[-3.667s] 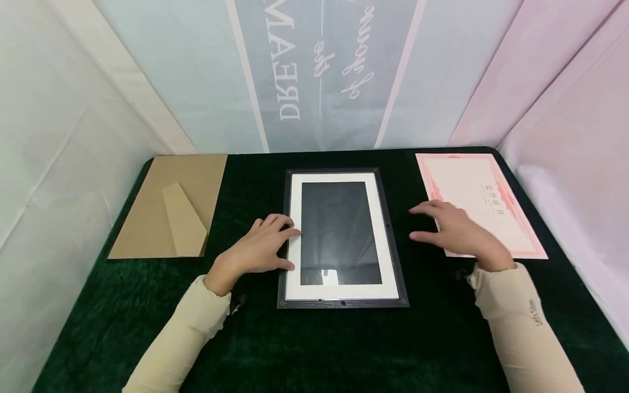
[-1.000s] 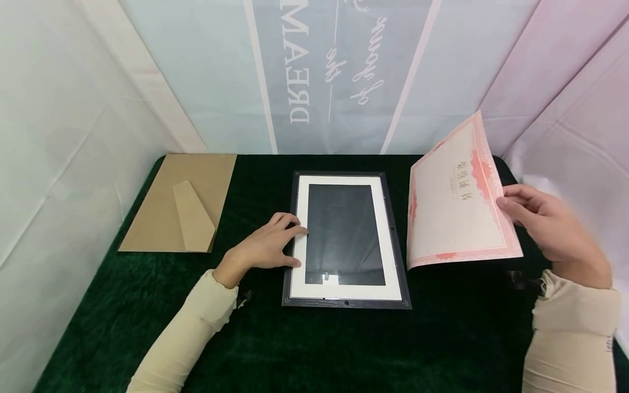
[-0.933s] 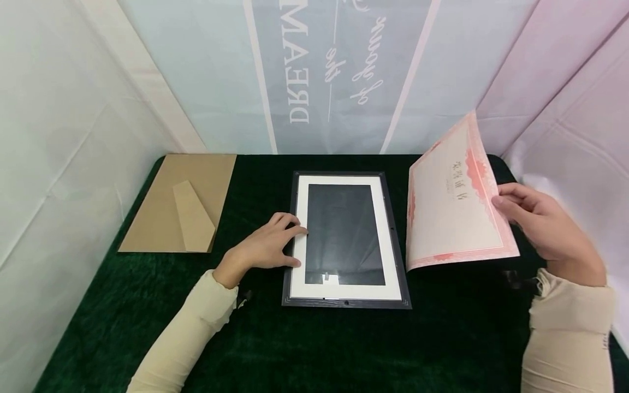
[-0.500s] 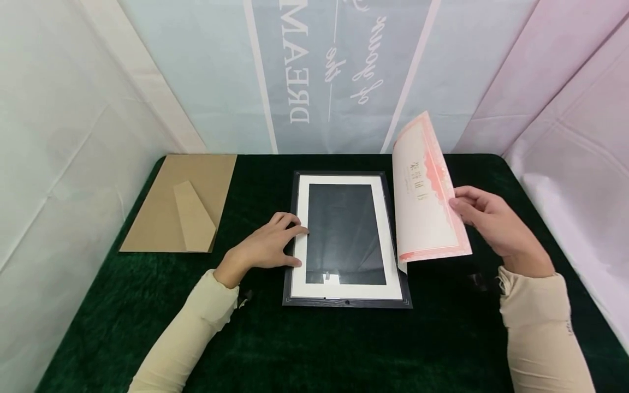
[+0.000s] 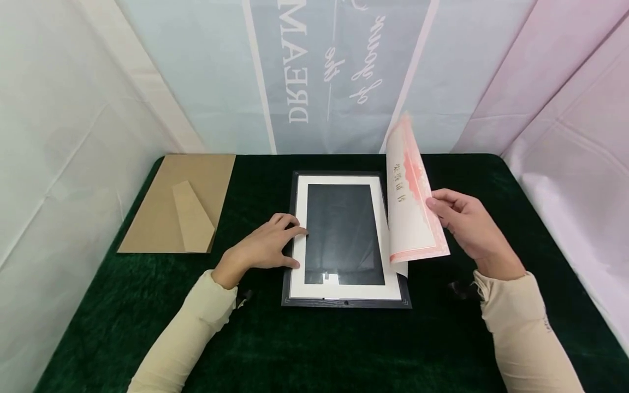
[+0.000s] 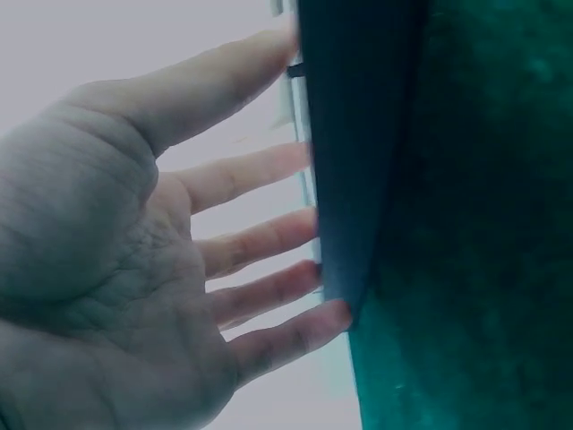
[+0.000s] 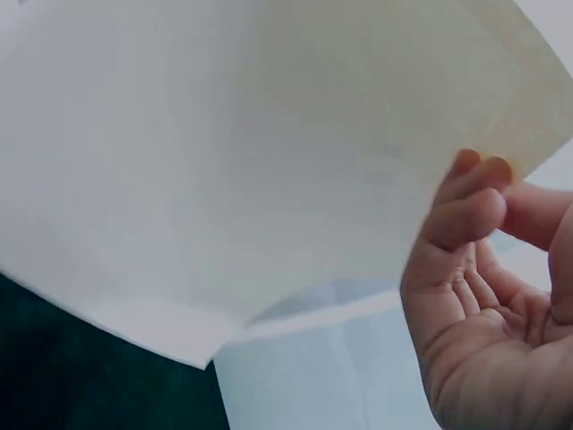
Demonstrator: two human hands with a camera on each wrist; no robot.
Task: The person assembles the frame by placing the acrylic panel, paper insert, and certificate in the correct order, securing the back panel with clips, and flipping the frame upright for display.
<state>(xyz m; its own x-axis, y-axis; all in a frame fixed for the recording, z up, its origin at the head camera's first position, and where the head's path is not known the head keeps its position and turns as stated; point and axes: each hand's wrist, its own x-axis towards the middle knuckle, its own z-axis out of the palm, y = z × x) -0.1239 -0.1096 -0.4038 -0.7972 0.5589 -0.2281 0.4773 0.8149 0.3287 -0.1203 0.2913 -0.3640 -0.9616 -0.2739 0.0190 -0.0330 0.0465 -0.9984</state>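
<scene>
A black picture frame (image 5: 346, 303) with a white mat and a dark centre lies on the table. My left hand (image 5: 262, 243) rests at its left side, fingers spread; in the left wrist view the fingertips touch the dark frame edge (image 6: 349, 161). Between thumb and fingers my right hand (image 5: 469, 229) pinches the right edge of a certificate (image 5: 413, 218) with a pink border and printed characters. The sheet is raised and bowed, its left part curling under over the frame's right side. The right wrist view shows the certificate's plain back (image 7: 206, 161) and my right hand (image 7: 492, 296) at its edge.
A brown backing board (image 5: 147, 218) with a folded easel stand (image 5: 189, 218) lies at the left of the green tablecloth (image 5: 314, 349). Behind the table hangs a printed curtain (image 5: 339, 71), with white cloth on both sides.
The right hand has taken hold of the certificate, lifted it off the table's right side and carried it left to the frame's right side. The left hand has stayed at the frame.
</scene>
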